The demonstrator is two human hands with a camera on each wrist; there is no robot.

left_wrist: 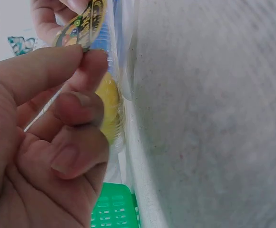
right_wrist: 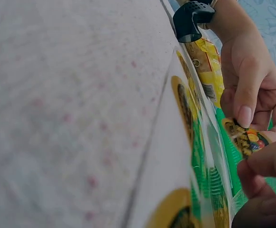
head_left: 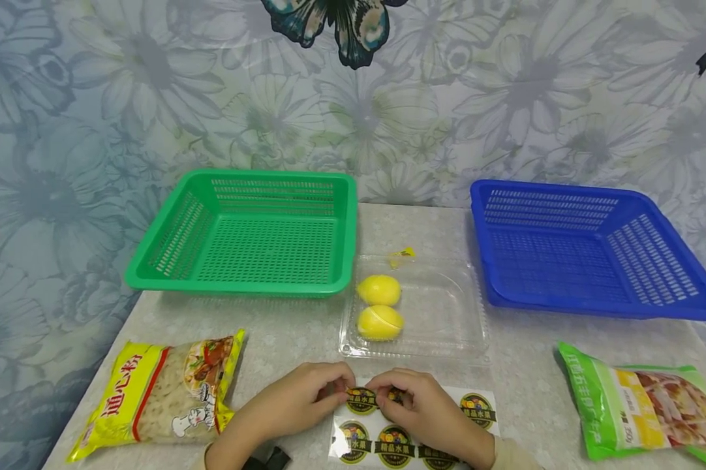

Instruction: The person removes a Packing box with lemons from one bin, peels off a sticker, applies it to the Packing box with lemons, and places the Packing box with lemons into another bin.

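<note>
A round black-and-gold fruit sticker (head_left: 361,401) is raised between both hands. My left hand (head_left: 303,398) pinches its left edge between thumb and index finger, the other fingers curled. At the opposite edge, my right hand (head_left: 420,408) pinches it with fingertips. In the left wrist view the sticker (left_wrist: 88,23) looks slightly bent; in the right wrist view its printed fruit (right_wrist: 252,138) faces the camera. Beneath the hands lies a white sheet (head_left: 491,396) bearing several matching stickers, partly covered by the right hand. Two lemons (head_left: 379,290) sit in a clear plastic container (head_left: 412,352) just beyond.
A green basket (head_left: 241,287) stands at the back left and a blue basket (head_left: 599,313) at the back right. A yellow macaroni bag (head_left: 165,391) lies left; a green food bag (head_left: 646,408) lies right. A small yellow scrap (head_left: 402,254) is at the container's far edge.
</note>
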